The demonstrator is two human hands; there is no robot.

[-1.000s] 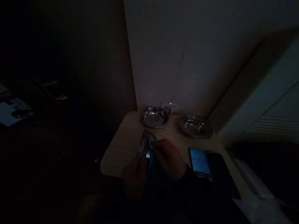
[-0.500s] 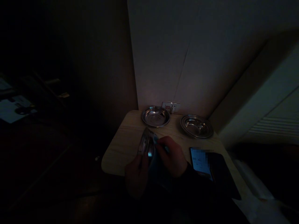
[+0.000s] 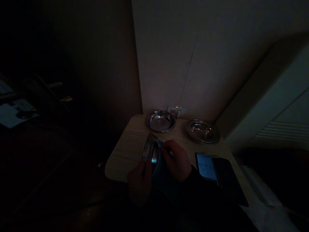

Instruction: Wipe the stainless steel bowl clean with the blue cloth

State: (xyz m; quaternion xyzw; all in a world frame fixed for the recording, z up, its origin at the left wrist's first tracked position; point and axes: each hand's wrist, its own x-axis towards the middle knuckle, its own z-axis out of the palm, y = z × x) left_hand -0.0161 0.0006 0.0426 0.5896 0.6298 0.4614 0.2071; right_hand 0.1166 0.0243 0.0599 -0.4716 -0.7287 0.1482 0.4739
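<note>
A shiny metal dish [image 3: 147, 149] is tilted up on its side above the near part of the small table. My left hand [image 3: 140, 182] is closed on the dish's lower rim. In my right hand [image 3: 177, 161] is a blue cloth [image 3: 160, 142], pinched between thumb and fingers at the dish's right rim. The rest of the cloth hangs down dimly between my hands. At the table's back left lies a round metal plate [image 3: 161, 121], and at the back right sits a stack of metal plates [image 3: 202, 131]. Darkness hides much of both hands.
The pale wooden table [image 3: 118, 164] stands against a wall with a socket [image 3: 176, 111]. A lit phone [image 3: 206, 166] lies on the right beside a dark flat object [image 3: 231, 180]. A white slatted panel [image 3: 285, 130] is at the right.
My hands and the dish have shifted very slightly to the left. The right hand still pinches the cloth at the rim. The plates on the table stay put.
</note>
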